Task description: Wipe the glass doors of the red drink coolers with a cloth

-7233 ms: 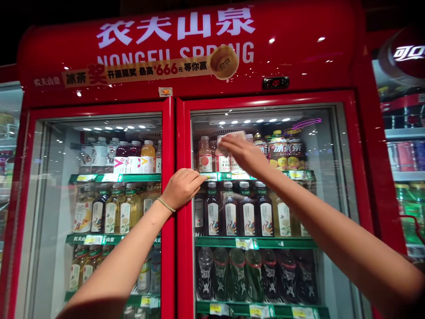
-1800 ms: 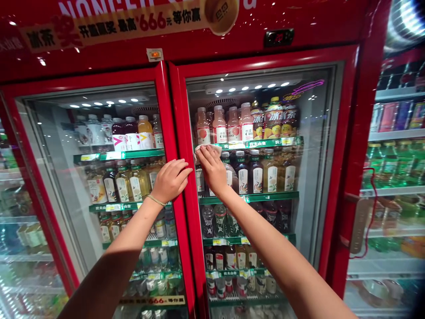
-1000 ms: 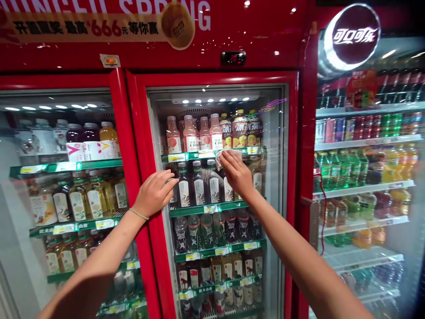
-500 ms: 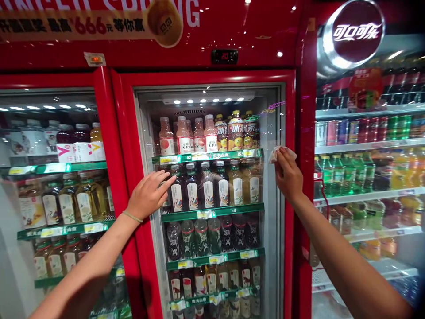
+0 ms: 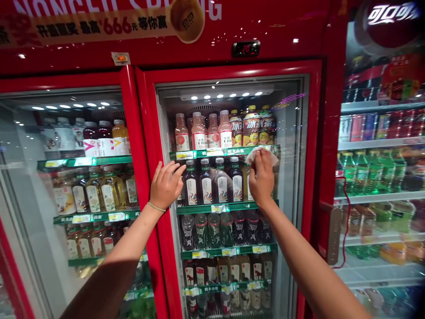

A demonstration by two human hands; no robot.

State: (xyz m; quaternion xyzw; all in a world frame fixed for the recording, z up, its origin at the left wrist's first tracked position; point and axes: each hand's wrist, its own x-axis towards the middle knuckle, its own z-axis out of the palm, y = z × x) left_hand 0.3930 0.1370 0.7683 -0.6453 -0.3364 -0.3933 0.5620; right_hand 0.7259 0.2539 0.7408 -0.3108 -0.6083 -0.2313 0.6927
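- The small white cloth (image 5: 265, 154) is judged to be light, soft and limp. No shape of its own would be kept, so it is best gripped as a bunched wad under the fingertips and not by a loose corner.
- On smooth glass it is likely to slide easily, and little risk of damage to it is expected.
- The cloth is seen as a pale, wrinkled wad, mostly covered by the fingers, with a crumpled edge showing above and to the right of them. Whether it is paper or fabric cannot be told.
- It is pressed against the glass door (image 5: 294, 186) of the right half of a red fridge, level with the top green shelf (image 5: 199, 154) and toward the door's right side.
- The right hand (image 5: 261, 179) is closed on the cloth, with the fingers curled over it against the pane.
- The left hand (image 5: 165, 186) is laid flat with the fingers spread, holding nothing, across that door's red frame (image 5: 148, 133) and the left edge of the glass.
- Behind the pane, bottles (image 5: 206, 186) are stood upright in rows, and a second fridge (image 5: 381, 177) is set just beside, to the right.
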